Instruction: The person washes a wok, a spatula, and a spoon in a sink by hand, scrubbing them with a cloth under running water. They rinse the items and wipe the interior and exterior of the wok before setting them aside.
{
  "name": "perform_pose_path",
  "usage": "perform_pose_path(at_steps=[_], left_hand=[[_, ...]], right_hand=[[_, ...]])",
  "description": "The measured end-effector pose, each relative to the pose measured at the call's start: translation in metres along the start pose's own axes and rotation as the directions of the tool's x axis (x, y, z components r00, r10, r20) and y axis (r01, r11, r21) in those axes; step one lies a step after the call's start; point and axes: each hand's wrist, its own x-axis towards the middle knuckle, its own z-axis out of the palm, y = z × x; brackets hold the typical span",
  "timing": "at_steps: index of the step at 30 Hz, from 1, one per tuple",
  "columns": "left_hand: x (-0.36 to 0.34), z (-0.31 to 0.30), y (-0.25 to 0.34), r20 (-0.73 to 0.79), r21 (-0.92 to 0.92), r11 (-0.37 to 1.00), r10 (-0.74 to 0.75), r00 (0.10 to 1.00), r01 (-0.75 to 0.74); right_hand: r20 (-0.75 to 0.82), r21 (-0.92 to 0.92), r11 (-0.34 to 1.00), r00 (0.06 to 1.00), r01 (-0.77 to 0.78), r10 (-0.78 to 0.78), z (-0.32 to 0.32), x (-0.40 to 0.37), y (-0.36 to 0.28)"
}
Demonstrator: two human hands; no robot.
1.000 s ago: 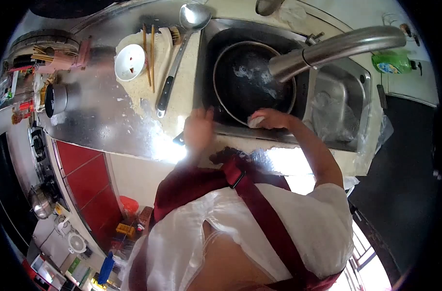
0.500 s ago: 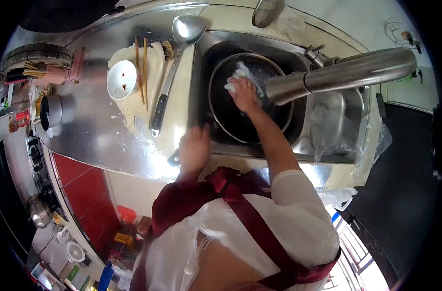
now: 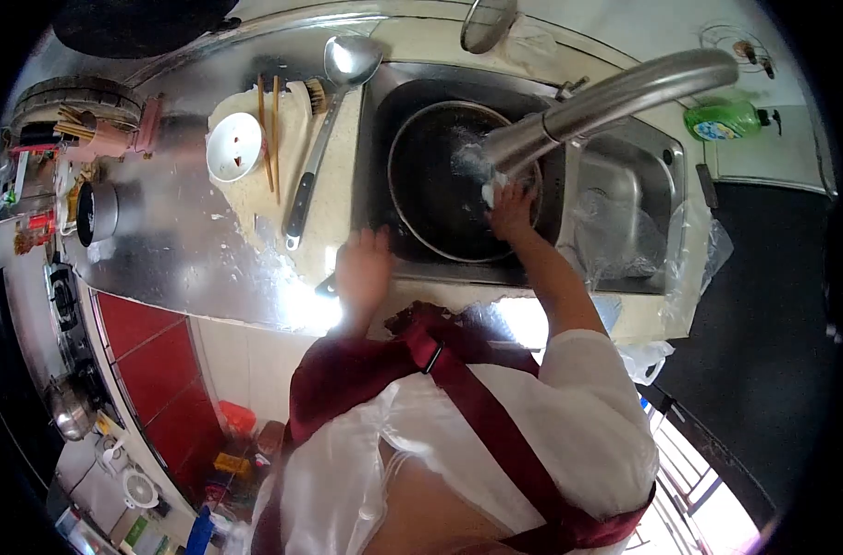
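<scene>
A dark round frying pan lies in the left sink basin, with water splashing inside it. My right hand is over the pan's right side, its fingers closed on a crumpled white cloth that is mostly hidden. At the counter's edge left of the pan, my left hand is wrapped round the pan's handle. Only the black end of the handle shows beyond that hand. The steel faucet reaches over the pan from the right.
Left of the sink are a metal spatula, chopsticks, a brush and a white bowl on a pale board. The smaller right basin has clear plastic at it. A green soap bottle stands behind.
My right hand has moved right and down across the pan with the white cloth. My left hand stays at the handle. The view has shifted slightly, bringing the green bottle fully into sight.
</scene>
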Motion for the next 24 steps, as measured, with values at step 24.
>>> perform_pose_path(at_steps=[24], left_hand=[[-0.002, 0.011, -0.001, -0.034, -0.005, 1.000, 0.005, 0.999, -0.005]], right_hand=[[-0.502, 0.537, 0.766, 0.864, 0.353, -0.047, 0.003, 0.132, -0.069]])
